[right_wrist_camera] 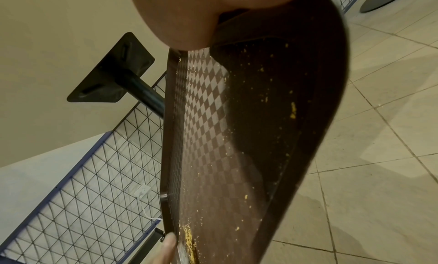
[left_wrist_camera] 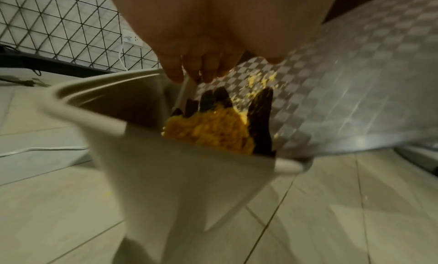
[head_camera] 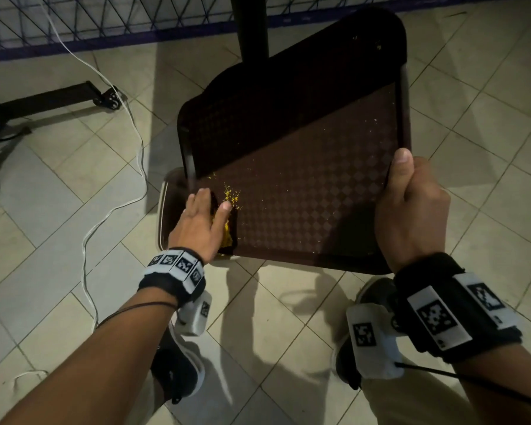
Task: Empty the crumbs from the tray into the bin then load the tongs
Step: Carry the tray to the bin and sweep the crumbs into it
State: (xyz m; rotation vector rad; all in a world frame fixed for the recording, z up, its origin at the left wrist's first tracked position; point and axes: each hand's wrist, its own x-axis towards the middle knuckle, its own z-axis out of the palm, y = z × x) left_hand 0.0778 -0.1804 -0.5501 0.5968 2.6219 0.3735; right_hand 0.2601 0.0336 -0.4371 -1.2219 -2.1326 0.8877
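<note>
tray [head_camera: 304,185]: dark brown plastic, looks hard; diamond-checked face of matt and shinier patches, smooth raised rim
crumbs [left_wrist_camera: 213,131]: yellow, dry, coarse and flaky
bin [left_wrist_camera: 166,174]: pale grey plastic, smooth, matt, rolled lip
floor [head_camera: 288,332]: beige tiles, smooth, faint sheen
wristbands [head_camera: 172,271]: black cloth, white plastic tags
fence [right_wrist_camera: 94,193]: thin black wire mesh

Tiled floor [head_camera: 59,185]: bin [left_wrist_camera: 166,183] standing on it, white cable [head_camera: 135,133] trailing, black wheeled leg [head_camera: 59,96], table post [head_camera: 252,29], shoes [head_camera: 178,369].
</note>
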